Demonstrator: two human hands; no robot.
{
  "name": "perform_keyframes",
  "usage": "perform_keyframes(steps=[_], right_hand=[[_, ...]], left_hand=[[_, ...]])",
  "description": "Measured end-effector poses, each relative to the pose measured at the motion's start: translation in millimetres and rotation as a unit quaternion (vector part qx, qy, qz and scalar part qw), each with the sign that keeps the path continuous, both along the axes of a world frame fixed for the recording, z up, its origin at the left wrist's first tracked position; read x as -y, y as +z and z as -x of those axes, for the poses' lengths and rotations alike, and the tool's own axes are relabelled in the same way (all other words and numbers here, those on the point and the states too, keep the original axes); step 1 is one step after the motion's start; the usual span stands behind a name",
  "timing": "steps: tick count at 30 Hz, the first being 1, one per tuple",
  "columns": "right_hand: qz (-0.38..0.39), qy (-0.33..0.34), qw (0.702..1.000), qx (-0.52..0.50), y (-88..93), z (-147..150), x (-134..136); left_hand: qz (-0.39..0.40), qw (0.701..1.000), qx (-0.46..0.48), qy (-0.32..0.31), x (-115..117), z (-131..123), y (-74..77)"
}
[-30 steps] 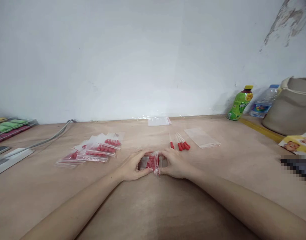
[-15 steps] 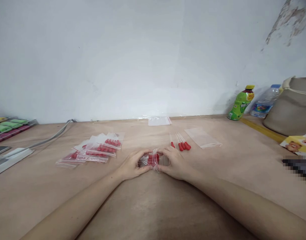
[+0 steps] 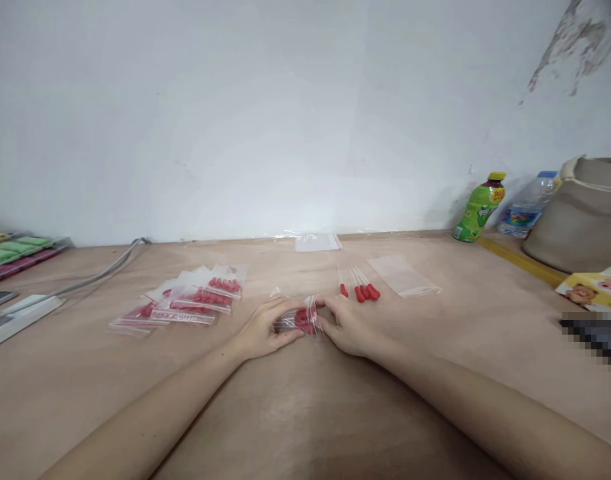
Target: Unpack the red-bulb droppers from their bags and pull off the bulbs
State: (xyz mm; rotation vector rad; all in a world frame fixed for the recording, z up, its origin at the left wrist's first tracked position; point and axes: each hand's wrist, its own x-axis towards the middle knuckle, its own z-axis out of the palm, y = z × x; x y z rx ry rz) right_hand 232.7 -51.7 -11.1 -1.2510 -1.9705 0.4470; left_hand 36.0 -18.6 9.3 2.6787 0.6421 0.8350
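Both my hands meet at the middle of the brown table [image 3: 305, 413] over a small clear zip bag [image 3: 299, 321] with red-tipped pieces inside. My left hand [image 3: 265, 330] pinches the bag's left side, thumb and fingers closed on it. Closed on the bag's right end, my right hand [image 3: 349, 325] presses it against the table. Just beyond my right hand lie several loose red-capped droppers [image 3: 361, 288]. A pile of filled zip bags [image 3: 190, 301] lies to the left of my left hand.
Empty clear bags lie at the back [image 3: 318, 242] and right [image 3: 404, 276]. A green bottle [image 3: 479, 207], a water bottle [image 3: 528, 203] and a grey bag [image 3: 582, 213] stand far right. A cable [image 3: 102, 272], a white strip [image 3: 20, 315] and coloured trays [image 3: 18, 257] are at left.
My hands have drawn closer together on the bag, flattening it against the table. Nothing else has moved.
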Motion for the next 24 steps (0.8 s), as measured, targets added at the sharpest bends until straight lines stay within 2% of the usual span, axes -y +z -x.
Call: perform_keyframes(steps=[2, 6, 11, 17, 24], right_hand=[[0.018, -0.003, 1.0, 0.003, -0.1, -0.9, -2.9], [0.032, 0.035, 0.999, 0.001, 2.5, -3.3, -4.1], [0.016, 0.04, 0.999, 0.014, 2.9, -3.0, -1.3], [0.033, 0.075, 0.996, -0.03, 2.6, -0.6, -2.9], [0.05, 0.068, 0.995, -0.051, -5.2, -1.6, -7.4]], left_hand=[[0.004, 1.0, -0.007, 0.001, 0.1, 0.0, 0.2], [0.004, 1.0, -0.003, 0.0, -0.4, 1.1, -1.5], [0.015, 1.0, -0.002, -0.007, -0.3, 1.2, -1.2], [0.028, 1.0, -0.003, -0.006, -0.5, 0.7, -0.7], [0.047, 0.999, -0.015, -0.005, -1.4, 1.1, -1.6]])
